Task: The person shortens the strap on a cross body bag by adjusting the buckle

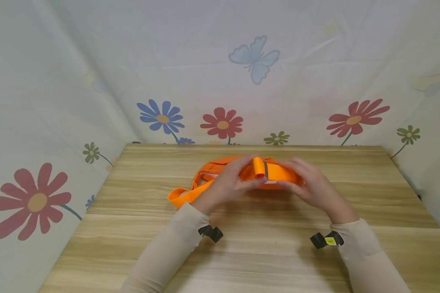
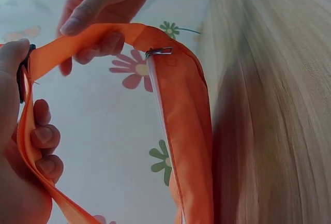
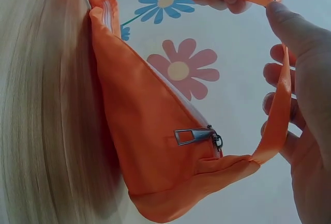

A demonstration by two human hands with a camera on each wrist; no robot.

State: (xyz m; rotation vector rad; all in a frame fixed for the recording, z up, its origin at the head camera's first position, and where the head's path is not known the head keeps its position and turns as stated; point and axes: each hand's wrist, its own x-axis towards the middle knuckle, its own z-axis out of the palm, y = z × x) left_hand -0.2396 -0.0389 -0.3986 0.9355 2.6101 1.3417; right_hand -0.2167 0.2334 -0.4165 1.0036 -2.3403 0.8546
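Note:
An orange waist bag (image 3: 139, 115) stands on the table with its webbing strap (image 1: 286, 173) raised in front of it. My left hand (image 1: 227, 183) grips the strap beside a dark slider buckle (image 1: 266, 170), where a short folded loop of webbing sticks up. On the other side of the buckle, my right hand (image 1: 311, 183) holds the strap between thumb and fingers; its thumb lies close to the buckle in the right wrist view. A metal zipper pull (image 3: 194, 136) hangs at one end of the bag's light zip. The hands partly cover the bag in the head view.
Beneath the bag is a wood-grain table (image 1: 249, 252). A pale curtain (image 1: 190, 73) printed with flowers and a butterfly hangs behind and beside it. One loop of loose strap (image 1: 177, 198) curves out left of the bag.

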